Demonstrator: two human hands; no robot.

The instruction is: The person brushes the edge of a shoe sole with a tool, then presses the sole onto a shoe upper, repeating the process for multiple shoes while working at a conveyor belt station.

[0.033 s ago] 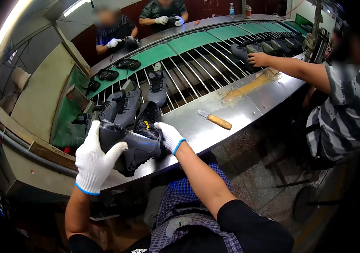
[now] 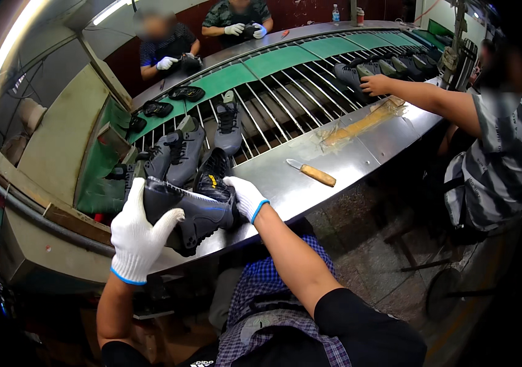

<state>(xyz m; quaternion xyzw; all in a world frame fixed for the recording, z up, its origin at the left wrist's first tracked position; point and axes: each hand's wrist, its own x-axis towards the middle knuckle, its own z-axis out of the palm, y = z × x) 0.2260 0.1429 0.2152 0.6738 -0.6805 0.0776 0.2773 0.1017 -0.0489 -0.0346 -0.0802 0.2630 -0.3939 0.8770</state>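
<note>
I have a dark grey shoe (image 2: 196, 214) between both my gloved hands, at the near edge of the metal table (image 2: 285, 183), its sole side turned toward me. My left hand (image 2: 140, 235) is wrapped around its heel end, thumb pressed across the upper, fingers closed behind it. My right hand (image 2: 245, 197) grips the toe end, fingers curled over the top, so both hands are shut on the shoe. Just behind it, more grey shoes (image 2: 181, 153) stand on the rails of the conveyor (image 2: 285, 92), one touching the shoe I hold. A knife with a wooden handle (image 2: 313, 173) lies on the table to my right, well apart. Farther right, another person's arm (image 2: 426, 98) reaches to shoes on the rails. Across the conveyor, two people in white gloves handle shoes
</note>
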